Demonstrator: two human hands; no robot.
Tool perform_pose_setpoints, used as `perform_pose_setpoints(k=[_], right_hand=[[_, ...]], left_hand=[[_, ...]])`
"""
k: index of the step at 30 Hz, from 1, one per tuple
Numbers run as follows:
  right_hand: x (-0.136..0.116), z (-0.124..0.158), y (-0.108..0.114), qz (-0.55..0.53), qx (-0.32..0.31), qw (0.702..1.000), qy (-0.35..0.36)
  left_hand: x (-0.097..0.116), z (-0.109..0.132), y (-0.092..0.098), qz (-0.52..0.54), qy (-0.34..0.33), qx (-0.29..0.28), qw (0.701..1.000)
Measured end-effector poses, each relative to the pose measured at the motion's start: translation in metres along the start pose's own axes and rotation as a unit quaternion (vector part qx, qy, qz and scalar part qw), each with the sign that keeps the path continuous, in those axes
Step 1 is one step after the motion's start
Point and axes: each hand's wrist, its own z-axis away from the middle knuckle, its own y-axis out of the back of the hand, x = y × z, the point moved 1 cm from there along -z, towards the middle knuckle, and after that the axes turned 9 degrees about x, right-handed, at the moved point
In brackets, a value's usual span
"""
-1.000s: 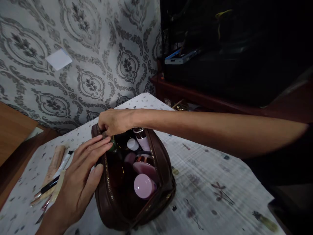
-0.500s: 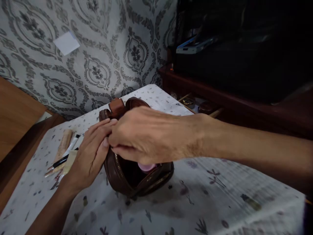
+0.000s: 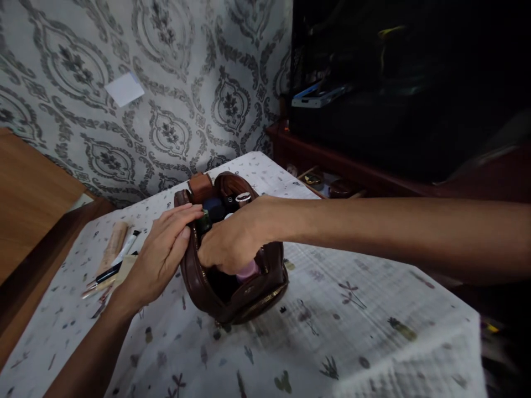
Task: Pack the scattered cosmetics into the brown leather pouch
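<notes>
A brown leather bag (image 3: 193, 282) with its zip undone stands on the cloth-covered table. My right hand (image 3: 232, 243) reaches down into it; the fingertips are hidden inside, so what they hold cannot be seen. My left hand (image 3: 166, 243) lies over the bag's left rim with fingers stretched out, fingertips at a small green item (image 3: 204, 221). Inside the bag are a dark blue round item (image 3: 213, 209), a black item with a white mark (image 3: 230, 203), a silvery-rimmed item (image 3: 243, 197) and a pink-purple item (image 3: 248, 271) just below my right hand.
Left of my left hand lie a beige tube (image 3: 114, 243), a white tube with a black cap (image 3: 126, 247) and several slim brushes or pencils (image 3: 103, 276). An open drawer (image 3: 319, 188) holds small things beneath a dark screen (image 3: 394, 99). A patterned wall stands behind the table.
My right hand has gone from above the bag's left rim deeper into the bag. More of the contents now shows. My left hand stays at the rim; the view has shifted slightly.
</notes>
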Motion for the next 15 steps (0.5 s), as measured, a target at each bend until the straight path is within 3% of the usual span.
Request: perform_pose_setpoints(k=[6, 8, 11, 15], right_hand=[[-0.012, 0.003, 0.005, 0.085, -0.008, 0.996, -0.031], [-0.010, 0.004, 0.001, 0.061, 0.046, 0.996, -0.046], [0.004, 0.005, -0.009, -0.043, 0.203, 0.978, -0.032], [0.025, 0.006, -0.027, -0.063, 0.265, 0.962, -0.021]], left_hand=[[-0.001, -0.001, 0.001, 0.008, -0.014, -0.004, 1.000], [-0.001, -0.001, 0.002, 0.010, -0.011, -0.007, 1.000], [-0.002, -0.002, 0.003, 0.005, -0.009, -0.007, 1.000], [-0.002, -0.003, 0.001, -0.011, -0.002, -0.010, 1.000]])
